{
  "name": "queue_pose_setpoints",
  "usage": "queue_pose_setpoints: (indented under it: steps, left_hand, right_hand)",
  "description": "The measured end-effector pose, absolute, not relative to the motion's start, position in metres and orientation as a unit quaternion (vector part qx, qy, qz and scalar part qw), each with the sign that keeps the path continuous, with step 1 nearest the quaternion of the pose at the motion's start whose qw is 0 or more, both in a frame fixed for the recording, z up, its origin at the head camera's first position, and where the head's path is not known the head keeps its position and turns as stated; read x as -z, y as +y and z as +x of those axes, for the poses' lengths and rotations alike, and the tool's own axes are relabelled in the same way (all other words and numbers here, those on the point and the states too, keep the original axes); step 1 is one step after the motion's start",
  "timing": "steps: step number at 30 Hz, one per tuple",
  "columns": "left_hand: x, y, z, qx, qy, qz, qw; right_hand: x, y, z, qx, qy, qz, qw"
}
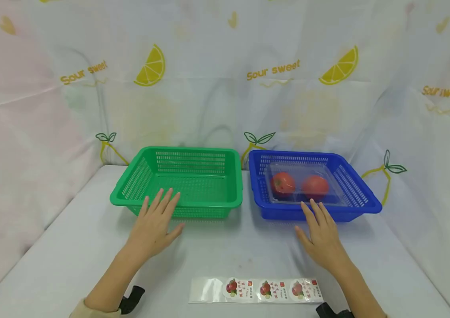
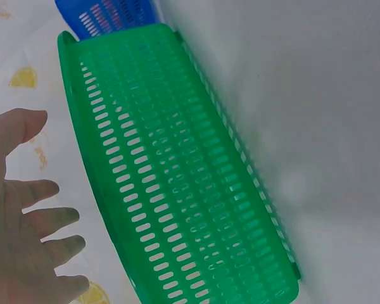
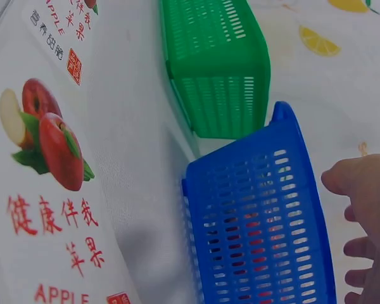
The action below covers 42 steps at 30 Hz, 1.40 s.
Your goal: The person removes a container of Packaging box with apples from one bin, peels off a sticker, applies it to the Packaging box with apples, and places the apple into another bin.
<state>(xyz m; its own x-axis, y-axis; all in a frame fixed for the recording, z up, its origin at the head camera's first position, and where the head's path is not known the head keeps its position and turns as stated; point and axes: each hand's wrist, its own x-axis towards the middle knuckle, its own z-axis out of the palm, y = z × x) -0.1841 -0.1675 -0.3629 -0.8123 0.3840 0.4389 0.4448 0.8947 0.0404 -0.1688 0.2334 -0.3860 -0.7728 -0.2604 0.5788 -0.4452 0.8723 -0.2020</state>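
Note:
My left hand [image 1: 151,232] is spread with straight fingers above the table, near the front rim of the green basket [image 1: 234,204]; it holds nothing. Nothing lies in that basket. The blue basket [image 1: 262,211] stands to its right. A clear plastic box [image 1: 298,167] with two red apples [image 1: 283,183] sits inside it. Just in front of the blue basket hovers my right hand [image 1: 324,243], its fingers extended and holding nothing. In the left wrist view the left hand [image 2: 31,234] appears beside the green basket [image 2: 171,164].
A strip of apple stickers [image 1: 264,289] lies flat near the table's front, between the two forearms. White cloth [image 1: 209,110] printed with lemons hangs behind the baskets and along both sides. The white table [image 1: 77,229] carries everything.

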Motion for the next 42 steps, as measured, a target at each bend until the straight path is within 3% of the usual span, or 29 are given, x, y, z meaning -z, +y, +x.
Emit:
queue_pose_setpoints:
  steps: [16, 25, 32, 42]
  left_hand:
    - [0.359, -0.143, -0.197, 0.073, -0.963, -0.197, 0.169]
    - [0.362, -0.128, -0.201, 0.072, -0.959, -0.209, 0.176]
    - [0.356, -0.111, -0.211, 0.072, -0.947, -0.234, 0.208]
    - [0.347, -0.097, -0.218, 0.065, -0.946, -0.243, 0.204]
  right_hand:
    - [0.381, 0.238, -0.173, -0.187, -0.939, 0.163, 0.239]
    - [0.382, 0.237, -0.172, -0.193, -0.942, 0.155, 0.225]
    - [0.378, 0.240, -0.173, -0.186, -0.942, 0.152, 0.233]
    - [0.377, 0.243, -0.176, -0.175, -0.939, 0.152, 0.253]
